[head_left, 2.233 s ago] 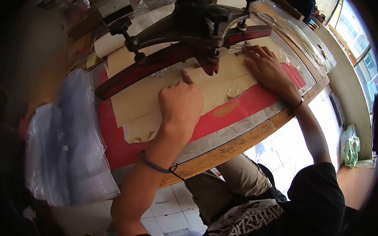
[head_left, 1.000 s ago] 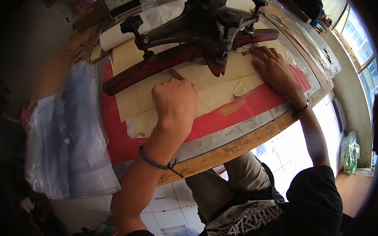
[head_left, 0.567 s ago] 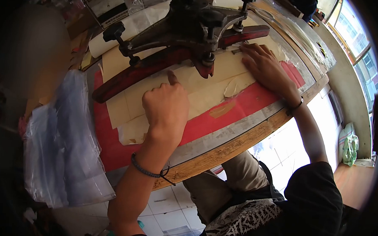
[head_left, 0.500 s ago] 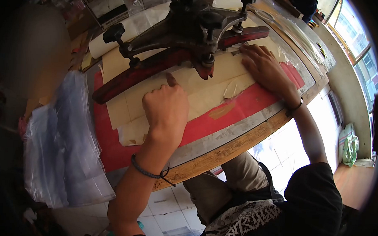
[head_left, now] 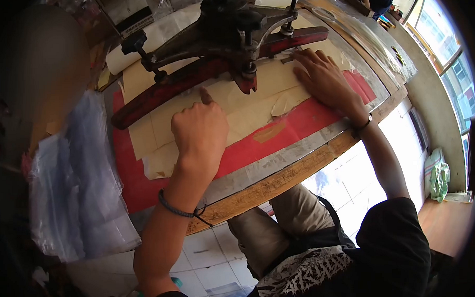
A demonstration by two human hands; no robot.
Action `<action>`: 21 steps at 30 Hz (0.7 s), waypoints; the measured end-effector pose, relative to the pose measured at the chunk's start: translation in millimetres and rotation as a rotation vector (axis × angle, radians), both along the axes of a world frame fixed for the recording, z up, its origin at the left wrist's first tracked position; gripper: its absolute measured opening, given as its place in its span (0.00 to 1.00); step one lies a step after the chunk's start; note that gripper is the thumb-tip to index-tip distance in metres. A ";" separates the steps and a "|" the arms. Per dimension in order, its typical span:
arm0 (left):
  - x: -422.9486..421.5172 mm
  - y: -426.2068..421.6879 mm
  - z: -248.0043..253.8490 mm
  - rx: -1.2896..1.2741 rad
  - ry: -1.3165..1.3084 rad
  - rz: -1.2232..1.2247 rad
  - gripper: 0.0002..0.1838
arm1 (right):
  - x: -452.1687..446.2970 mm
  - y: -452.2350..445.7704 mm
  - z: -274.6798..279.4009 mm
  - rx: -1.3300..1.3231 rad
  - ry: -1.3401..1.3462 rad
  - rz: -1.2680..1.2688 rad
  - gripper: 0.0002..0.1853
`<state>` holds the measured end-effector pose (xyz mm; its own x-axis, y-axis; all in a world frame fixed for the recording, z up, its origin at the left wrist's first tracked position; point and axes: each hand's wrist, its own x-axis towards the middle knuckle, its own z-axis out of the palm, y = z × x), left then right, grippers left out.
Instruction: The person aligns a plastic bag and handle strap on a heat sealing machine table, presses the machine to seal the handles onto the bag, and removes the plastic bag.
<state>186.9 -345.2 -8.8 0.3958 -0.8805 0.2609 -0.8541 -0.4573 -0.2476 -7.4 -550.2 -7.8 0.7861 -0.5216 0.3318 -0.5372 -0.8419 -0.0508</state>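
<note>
My left hand [head_left: 200,131] rests on the pale yellowish sheets [head_left: 162,127], mostly closed, with one digit pointing forward onto them. Its curled fingers are turned away, so I cannot see whether anything is inside. My right hand [head_left: 328,83] lies open on the far right of the sheets, fingers spread, near a small dark flat piece [head_left: 287,60]. Beneath the sheets is a red sheet [head_left: 301,119]. A dark metal press frame [head_left: 191,39] with screw knobs and a curved red bar [head_left: 171,91] stands just beyond both hands, over the sheets.
Clear plastic sheeting [head_left: 84,180] hangs at the table's left. A worn wooden edge [head_left: 278,189] runs along the front. A pale roll [head_left: 149,43] lies behind the press, and clear strips [head_left: 356,37] lie at the back right. A blurred area covers the far left.
The view has shifted slightly, so the press, sheets and hands all appear a little further left and up. Both hands keep the same pose on the sheets.
</note>
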 end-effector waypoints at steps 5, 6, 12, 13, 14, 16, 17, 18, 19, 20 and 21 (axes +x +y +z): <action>0.8 2.2 1.7 -0.002 -0.005 -0.052 0.27 | -2.2 10.9 8.5 0.044 -0.050 0.031 0.21; 0.9 1.6 2.5 -0.005 -0.009 -0.058 0.27 | -1.8 4.9 5.4 0.008 -0.038 0.054 0.21; 1.7 1.6 -1.9 -0.014 -0.012 -0.069 0.27 | 4.3 -1.4 3.8 -0.059 0.000 0.074 0.20; 1.5 0.9 -2.5 -0.001 -0.018 -0.067 0.27 | 4.3 -2.4 1.7 -0.074 -0.005 0.090 0.20; 1.7 0.9 0.2 0.013 -0.023 -0.065 0.27 | 5.2 -4.2 1.0 -0.087 -0.009 0.107 0.20; 0.5 0.8 3.4 0.012 0.005 -0.059 0.27 | 5.0 -6.5 0.4 -0.083 -0.023 0.153 0.21; -0.1 1.0 3.7 0.013 0.022 -0.055 0.27 | 4.8 -3.8 1.1 -0.056 -0.044 0.152 0.21; -0.8 1.2 3.8 0.011 0.022 -0.055 0.27 | 5.0 -2.1 1.9 -0.028 -0.065 0.151 0.21; -0.9 1.1 3.8 0.008 0.022 -0.055 0.27 | 5.3 -3.0 2.8 -0.031 -0.044 0.159 0.21; 0.0 0.7 4.0 0.005 0.023 -0.054 0.27 | 5.8 -5.0 3.6 -0.035 -0.023 0.169 0.21; 1.4 -0.2 3.6 -0.007 0.018 -0.056 0.27 | 6.8 -6.5 4.6 -0.037 0.000 0.178 0.21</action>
